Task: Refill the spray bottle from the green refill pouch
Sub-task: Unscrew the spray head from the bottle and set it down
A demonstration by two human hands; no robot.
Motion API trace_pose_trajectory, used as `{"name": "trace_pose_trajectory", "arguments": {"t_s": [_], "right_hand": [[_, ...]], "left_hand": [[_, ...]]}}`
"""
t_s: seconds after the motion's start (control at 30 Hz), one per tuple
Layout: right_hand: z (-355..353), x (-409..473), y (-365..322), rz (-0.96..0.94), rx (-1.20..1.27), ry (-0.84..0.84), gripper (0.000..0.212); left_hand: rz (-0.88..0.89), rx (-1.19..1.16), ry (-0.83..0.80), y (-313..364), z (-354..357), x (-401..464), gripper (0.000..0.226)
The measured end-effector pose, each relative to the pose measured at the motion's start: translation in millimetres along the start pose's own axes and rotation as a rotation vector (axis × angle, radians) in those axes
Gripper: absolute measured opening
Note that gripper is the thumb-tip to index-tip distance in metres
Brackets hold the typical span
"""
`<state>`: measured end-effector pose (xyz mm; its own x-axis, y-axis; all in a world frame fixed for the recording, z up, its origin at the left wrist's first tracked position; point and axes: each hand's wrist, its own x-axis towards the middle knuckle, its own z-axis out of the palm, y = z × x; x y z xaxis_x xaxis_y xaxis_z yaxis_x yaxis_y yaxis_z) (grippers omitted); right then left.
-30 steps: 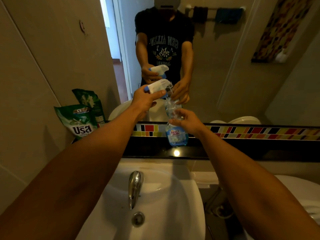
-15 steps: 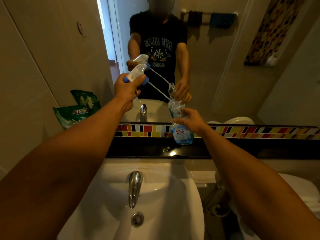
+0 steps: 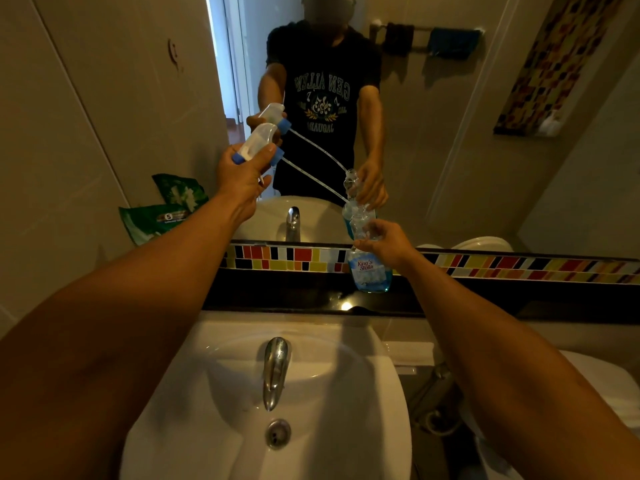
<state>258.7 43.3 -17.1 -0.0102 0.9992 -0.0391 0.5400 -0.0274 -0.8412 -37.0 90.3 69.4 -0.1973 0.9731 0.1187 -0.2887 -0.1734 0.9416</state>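
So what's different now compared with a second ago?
The left hand has lifted the spray head off the bottle and drawn it up and to the left; its dip tube now slants out, the tip about at the bottle's mouth. A second ago the head sat on the neck. The right hand keeps its hold on the bottle on the ledge. The green pouch leans untouched by the wall.

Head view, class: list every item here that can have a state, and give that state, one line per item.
Spray bottle: upright on the black ledge, neck open, partly filled with blue liquid.
Trigger sprayer: off the bottle, tilted, its tube tip at the bottle neck.
Left hand: closed on the trigger sprayer.
Right hand: gripping the spray bottle's upper part.
Green refill pouch: leaning against the wall, untouched.
Tap: no water running.
Sink: drain unplugged.
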Motion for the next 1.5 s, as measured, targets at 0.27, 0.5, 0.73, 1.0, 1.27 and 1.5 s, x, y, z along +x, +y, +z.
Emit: {"name": "trace_pose_trajectory", "arguments": {"t_s": [0.27, 0.5, 0.73, 1.0, 1.27, 1.5], "right_hand": [[0.7, -2.2, 0.5, 0.008, -0.004, 0.013, 0.053], [-0.9, -2.6, 3.1, 0.007, -0.015, 0.029, 0.05], [-4.0, -1.3, 3.1, 0.019, 0.007, 0.05, 0.046], [-2.5, 2.5, 5.4, 0.026, 0.02, 0.093, 0.045], [5.3, 4.3, 12.7, 0.014, 0.131, 0.127, 0.042], [14.7, 7.5, 28.3, 0.032, 0.21, 0.136, 0.043]], "left_hand": [[0.014, 0.02, 0.001, 2.3, -4.0, -3.5, 0.039], [0.018, 0.025, -0.011, 2.6, -2.0, -4.3, 0.037], [-0.011, -0.043, 0.042, 0.2, 0.2, -5.8, 0.035], [-0.073, -0.17, 0.207, -2.4, -17.1, -4.4, 0.046], [-0.157, -0.182, 0.26, -44.0, -37.3, -15.5, 0.007], [-0.292, -0.181, 0.381, -121.7, -50.4, -29.4, 0.016]]}}
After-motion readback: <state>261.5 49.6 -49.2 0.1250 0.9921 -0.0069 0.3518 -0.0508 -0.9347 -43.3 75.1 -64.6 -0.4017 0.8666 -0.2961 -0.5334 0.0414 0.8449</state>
